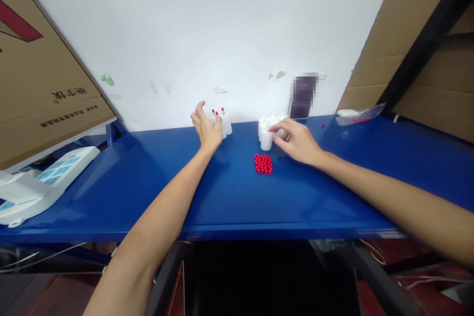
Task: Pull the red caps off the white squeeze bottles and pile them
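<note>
My left hand [207, 127] is at a small group of white squeeze bottles [228, 126] with red tips, near the wall. Its fingers are spread apart, and the thumb is beside the red tips; the hand hides part of the group. My right hand [294, 139] has its thumb and fingertips closed on the side of a white squeeze bottle [265, 140], upright at the front of a cluster of uncapped white bottles [273, 119]. The hand covers part of that cluster. In front of it lies a tidy block of small red caps [263, 164].
A blue table [229, 197] runs along a white wall. A phone [300, 108] leans on the wall. To the right are a clear plastic bag [359, 116] and a stray red cap [323, 124]. A white device [55, 177] and a cardboard box [48, 84] stand left.
</note>
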Demonstrator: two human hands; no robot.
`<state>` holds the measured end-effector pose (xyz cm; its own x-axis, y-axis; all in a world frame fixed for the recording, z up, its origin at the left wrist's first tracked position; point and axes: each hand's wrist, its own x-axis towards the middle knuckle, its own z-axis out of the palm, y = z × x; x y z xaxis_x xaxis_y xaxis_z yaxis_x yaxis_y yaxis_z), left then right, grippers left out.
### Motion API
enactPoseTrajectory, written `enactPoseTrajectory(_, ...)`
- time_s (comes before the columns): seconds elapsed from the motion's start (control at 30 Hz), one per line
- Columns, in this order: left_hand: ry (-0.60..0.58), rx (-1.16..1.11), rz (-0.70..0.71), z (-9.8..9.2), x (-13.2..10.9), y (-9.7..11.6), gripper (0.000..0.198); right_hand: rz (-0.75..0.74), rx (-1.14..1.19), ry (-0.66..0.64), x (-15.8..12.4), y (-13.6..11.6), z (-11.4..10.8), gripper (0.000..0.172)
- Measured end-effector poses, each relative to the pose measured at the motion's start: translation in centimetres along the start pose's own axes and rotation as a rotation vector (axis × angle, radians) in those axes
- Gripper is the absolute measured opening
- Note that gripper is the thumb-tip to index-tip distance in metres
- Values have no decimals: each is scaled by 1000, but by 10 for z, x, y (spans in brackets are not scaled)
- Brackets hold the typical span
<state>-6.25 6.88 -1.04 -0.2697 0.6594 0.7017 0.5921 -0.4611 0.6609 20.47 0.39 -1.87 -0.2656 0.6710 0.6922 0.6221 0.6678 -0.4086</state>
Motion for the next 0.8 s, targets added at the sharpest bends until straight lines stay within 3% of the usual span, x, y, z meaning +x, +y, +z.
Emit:
enactPoseTrajectory(0.13,-94,0,-130,1,3,-9,74,-22,99,-12,-2,-6,-3,19)
enactPoseTrajectory(0.27,-200,36,-175,3,3,-12,76,-5,167,-161,-3,-12,-6,26)
enactPoseTrajectory(0.43,-300,64,-154,6,4,-20,69,37,205,-325,-3,-11,-4,30)
enactPoseTrajectory(0.8,-346,35,-60,7,3,-26,69,53,171,-342,-2,-3,0,38)
